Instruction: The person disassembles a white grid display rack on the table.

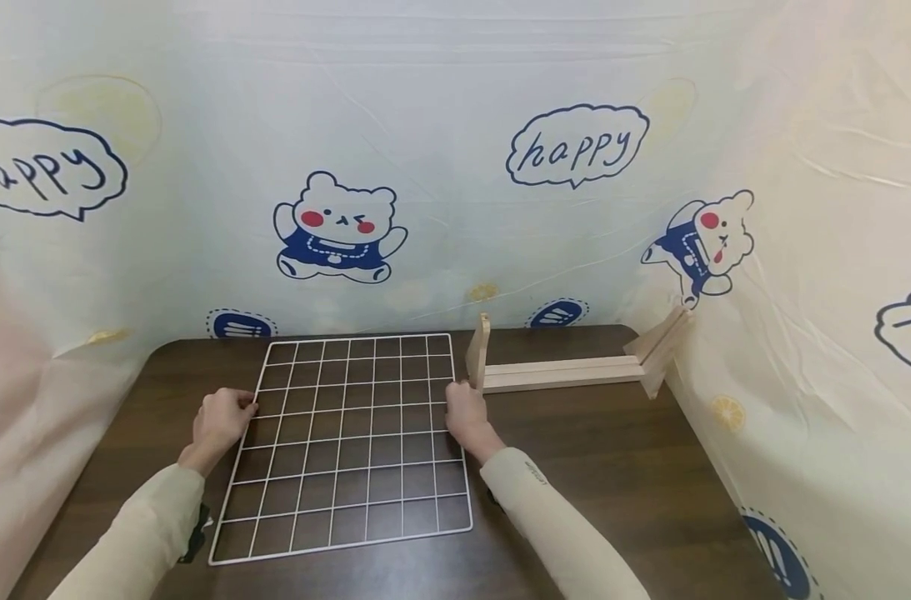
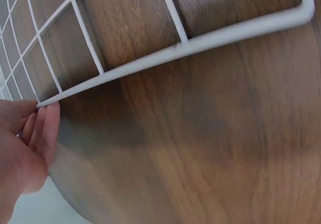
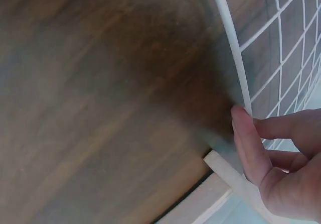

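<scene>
A white wire grid panel (image 1: pixel 340 435) lies over the brown table between both hands. At its left edge, my left hand (image 1: pixel 224 417) pinches the rim wire between thumb and fingers, as the left wrist view shows with the hand (image 2: pixel 30 138) at the frame wire (image 2: pixel 145 62). On the opposite side my right hand (image 1: pixel 468 414) pinches the right rim wire (image 3: pixel 235 48) with thumb and fingertips. Just beyond the right hand stands a wooden rack (image 1: pixel 563 372), with an upright end piece (image 1: pixel 479 350) close to the knuckles and a second, splayed end piece (image 1: pixel 661 350) farther right.
The dark wood-grain table (image 1: pixel 575 483) has rounded back corners. Pale fabric curtain (image 1: pixel 455 167) printed with bears and "happy" bubbles hangs behind and along both sides, close to the table edges. The rack's right end sits against the curtain.
</scene>
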Available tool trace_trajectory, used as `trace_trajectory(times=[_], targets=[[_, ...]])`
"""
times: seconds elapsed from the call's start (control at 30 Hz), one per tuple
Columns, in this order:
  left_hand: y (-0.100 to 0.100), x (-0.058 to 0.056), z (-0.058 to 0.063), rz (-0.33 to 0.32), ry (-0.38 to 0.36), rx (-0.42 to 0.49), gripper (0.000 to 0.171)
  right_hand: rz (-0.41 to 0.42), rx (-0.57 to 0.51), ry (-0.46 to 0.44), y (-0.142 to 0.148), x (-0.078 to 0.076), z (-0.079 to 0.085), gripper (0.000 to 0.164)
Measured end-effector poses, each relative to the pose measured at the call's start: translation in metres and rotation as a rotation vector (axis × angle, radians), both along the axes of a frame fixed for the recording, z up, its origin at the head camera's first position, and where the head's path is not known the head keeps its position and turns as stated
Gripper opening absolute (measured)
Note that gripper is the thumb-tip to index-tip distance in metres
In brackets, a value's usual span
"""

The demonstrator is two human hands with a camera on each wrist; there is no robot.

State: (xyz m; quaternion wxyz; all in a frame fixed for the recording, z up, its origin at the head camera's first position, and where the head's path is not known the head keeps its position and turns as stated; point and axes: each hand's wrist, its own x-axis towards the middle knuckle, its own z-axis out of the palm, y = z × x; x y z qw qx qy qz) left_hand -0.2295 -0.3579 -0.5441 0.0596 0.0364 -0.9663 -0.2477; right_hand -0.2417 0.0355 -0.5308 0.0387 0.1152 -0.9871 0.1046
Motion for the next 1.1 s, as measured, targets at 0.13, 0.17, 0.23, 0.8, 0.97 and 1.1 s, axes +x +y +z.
trace_trajectory(times=[0.13,0.17,0.23,0.8,0.97,1.1], targets=[[0.001,-0.003,-0.003,-0.004,0.001,-0.004,0.023,0.016,0.079,0.01,0.0,-0.003,0.0,0.01],[0.001,-0.003,-0.004,-0.006,0.001,-0.007,0.023,0.01,0.084,-0.003,0.0,-0.004,0.0,0.01],[0.002,-0.005,-0.005,-0.015,0.001,-0.015,0.021,-0.001,0.094,-0.035,0.001,-0.006,0.0,0.011],[0.005,-0.008,-0.002,-0.082,-0.021,-0.07,0.015,0.005,0.138,-0.071,0.002,-0.013,-0.011,0.013],[0.002,-0.008,-0.003,-0.105,-0.014,-0.097,0.011,0.003,0.101,-0.064,0.001,-0.009,-0.01,0.01],[0.002,-0.008,-0.003,-0.126,0.012,-0.109,0.011,0.001,0.096,-0.056,0.001,-0.008,-0.01,0.008]])
